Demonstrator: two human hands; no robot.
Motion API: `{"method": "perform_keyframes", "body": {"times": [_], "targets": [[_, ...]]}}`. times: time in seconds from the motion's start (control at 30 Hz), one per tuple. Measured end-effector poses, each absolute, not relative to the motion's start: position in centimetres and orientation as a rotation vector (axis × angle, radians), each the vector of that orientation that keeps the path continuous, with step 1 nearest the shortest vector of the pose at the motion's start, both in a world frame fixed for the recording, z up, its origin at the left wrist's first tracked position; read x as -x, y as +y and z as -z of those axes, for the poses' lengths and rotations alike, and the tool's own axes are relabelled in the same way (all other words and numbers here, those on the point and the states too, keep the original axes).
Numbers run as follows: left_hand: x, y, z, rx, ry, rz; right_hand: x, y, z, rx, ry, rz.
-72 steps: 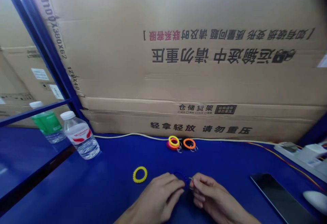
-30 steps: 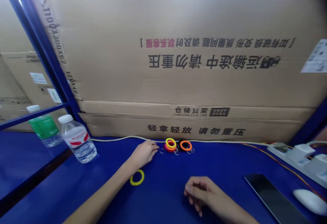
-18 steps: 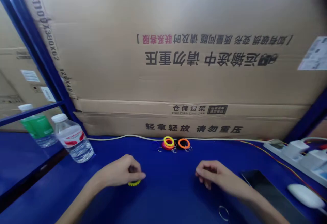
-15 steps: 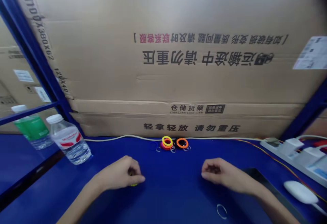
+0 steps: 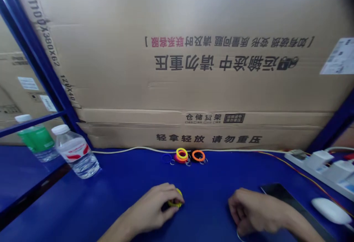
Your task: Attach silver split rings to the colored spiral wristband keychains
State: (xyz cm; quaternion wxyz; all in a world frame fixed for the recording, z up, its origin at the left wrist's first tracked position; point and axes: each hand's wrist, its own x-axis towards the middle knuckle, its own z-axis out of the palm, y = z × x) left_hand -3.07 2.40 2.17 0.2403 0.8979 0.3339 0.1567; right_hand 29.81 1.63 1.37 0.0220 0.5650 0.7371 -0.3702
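Observation:
My left hand (image 5: 156,207) lies on the blue table (image 5: 124,186) near its front, fingers curled round a yellow coil wristband (image 5: 176,202). My right hand (image 5: 256,212) hovers low to the right of it, fingers bent down over a metal key ring whose edge (image 5: 238,234) shows beneath them; the hand is blurred and I cannot tell if it grips the ring. At the back of the table lie a blue coil band (image 5: 166,158), a stack of yellow, orange and pink bands (image 5: 181,155) and an orange band (image 5: 198,155), each with key rings.
A big cardboard box (image 5: 193,69) stands behind the table. Two water bottles (image 5: 76,155) (image 5: 35,140) stand at the left by a blue shelf post (image 5: 41,61). A black phone (image 5: 293,207), a white mouse (image 5: 330,210) and a power strip (image 5: 320,162) lie at the right.
My left hand set the blue band by the stack, picked up the yellow band and drew it toward the middle. My right hand moved right and down over the key ring.

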Motion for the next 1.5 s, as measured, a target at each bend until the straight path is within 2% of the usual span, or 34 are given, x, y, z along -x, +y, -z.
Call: {"method": "perform_keyframes", "body": {"times": [0.27,0.5,0.9,1.27,1.5], "targets": [[2.7,1.8,-2.3,-2.342,0.919,-0.554,-27.9,1.9,-1.3,-1.849,2.518,1.256],[2.3,1.9,-1.6,-2.106,0.996,-0.601,-26.2,3.5,0.4,-2.026,2.312,2.024],[1.9,2.1,-0.6,-1.969,1.050,-0.645,-25.2,2.6,-1.0,-1.919,2.219,2.339],[1.2,1.4,-1.2,-1.893,1.073,-0.804,-23.1,1.9,-0.5,-1.586,1.794,3.105],[1.0,1.1,-1.1,-1.889,1.058,-0.857,-20.9,0.9,0.2,-1.396,1.695,3.323]]}}
